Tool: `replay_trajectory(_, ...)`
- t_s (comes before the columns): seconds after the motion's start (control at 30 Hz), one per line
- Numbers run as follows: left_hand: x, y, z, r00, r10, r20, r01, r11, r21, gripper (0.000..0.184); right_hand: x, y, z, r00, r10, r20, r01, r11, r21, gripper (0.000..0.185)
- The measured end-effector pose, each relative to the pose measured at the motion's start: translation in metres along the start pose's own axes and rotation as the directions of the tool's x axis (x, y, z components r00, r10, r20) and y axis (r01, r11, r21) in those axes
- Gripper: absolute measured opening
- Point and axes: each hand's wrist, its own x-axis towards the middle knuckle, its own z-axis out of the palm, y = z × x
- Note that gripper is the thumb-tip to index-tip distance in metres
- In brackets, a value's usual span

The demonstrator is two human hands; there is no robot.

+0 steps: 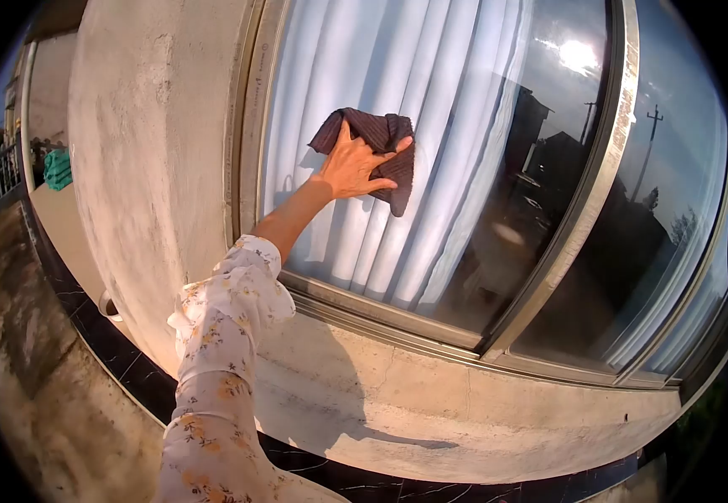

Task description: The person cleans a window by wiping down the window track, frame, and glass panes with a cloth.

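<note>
1. Your left hand (354, 166), fingers spread apart, pressed a dark ribbed cloth (374, 127) flat against the window (589, 189).
2. White curtains (452, 168) hung behind the window; a pale wall (150, 168) stood to the window's left.

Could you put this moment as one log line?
left hand: spread on dark ribbed cloth | cloth: against window glass | behind glass: pale curtain | right hand: not in view
</note>
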Motion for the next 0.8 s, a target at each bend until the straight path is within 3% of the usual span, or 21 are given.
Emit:
replay_trajectory(0.03,0.009,-0.020,-0.005,0.989,0.009,-0.150,-0.008,1.000,0.011,0.080,-0.001,-0.002,0.002,1.000,0.022,0.000,-0.022,0.998,0.060,0.020)
replay_trajectory(0.07,0.019,-0.036,-0.013,0.987,-0.064,-0.148,0.070,0.997,0.035,0.082,-0.003,-0.004,0.000,0.999,0.050,-0.011,-0.049,0.992,0.119,0.019)
replay_trajectory(0.13,0.035,-0.078,-0.012,0.941,-0.133,-0.311,0.152,0.988,0.037,0.080,-0.010,-0.007,0.000,0.994,0.111,-0.014,-0.109,0.990,0.084,0.021)
replay_trajectory(0.17,0.038,-0.094,-0.019,0.935,-0.280,-0.216,0.306,0.947,0.098,0.084,-0.028,-0.027,0.011,0.992,0.119,-0.047,-0.118,0.993,0.028,0.024)
replay_trajectory(0.2,0.036,-0.102,-0.026,0.890,-0.375,-0.258,0.370,0.926,-0.070,0.087,-0.064,-0.074,0.035,0.988,0.067,-0.139,-0.077,0.995,-0.070,0.029)
replay_trajectory(0.23,0.031,-0.112,-0.025,0.833,-0.477,-0.280,0.422,0.876,-0.235,0.091,-0.072,-0.073,0.029,0.983,0.082,-0.166,-0.095,0.993,-0.075,0.029)
replay_trajectory(0.3,-0.005,-0.137,0.022,0.743,-0.345,-0.574,0.318,0.936,-0.152,0.087,-0.077,-0.065,0.023,0.985,0.097,-0.142,-0.109,0.991,-0.074,0.032)
replay_trajectory(0.37,-0.063,-0.086,0.044,0.778,-0.512,-0.363,0.463,0.859,-0.220,0.083,-0.084,-0.056,0.015,0.972,0.153,-0.180,-0.168,0.983,-0.073,0.030)
replay_trajectory(0.4,-0.098,-0.054,0.062,0.746,-0.605,-0.279,0.550,0.796,-0.252,0.077,-0.084,-0.047,0.011,0.968,0.157,-0.194,-0.176,0.981,-0.081,0.030)
replay_trajectory(0.47,-0.178,0.000,0.104,0.772,-0.616,-0.157,0.605,0.787,-0.119,0.073,-0.084,-0.027,0.003,0.957,0.183,-0.227,-0.196,0.980,-0.036,0.028)
replay_trajectory(0.5,-0.212,0.020,0.113,0.800,-0.595,-0.081,0.573,0.797,-0.190,0.074,-0.082,-0.027,0.002,0.952,0.191,-0.240,-0.203,0.979,-0.024,0.028)
replay_trajectory(0.57,-0.241,0.041,0.111,0.708,-0.663,0.245,0.703,0.624,-0.341,0.077,-0.081,-0.046,0.010,0.966,0.160,-0.205,-0.178,0.981,-0.073,0.028)
replay_trajectory(0.7,-0.195,0.044,0.104,0.832,-0.551,-0.061,0.537,0.828,-0.161,0.082,-0.059,-0.070,0.023,0.989,-0.019,-0.149,0.016,1.000,-0.022,0.029)
replay_trajectory(0.8,-0.111,0.043,0.078,0.903,-0.396,-0.165,0.368,0.912,-0.181,0.089,-0.044,-0.083,0.047,0.997,-0.003,-0.071,0.001,1.000,-0.027,0.030)
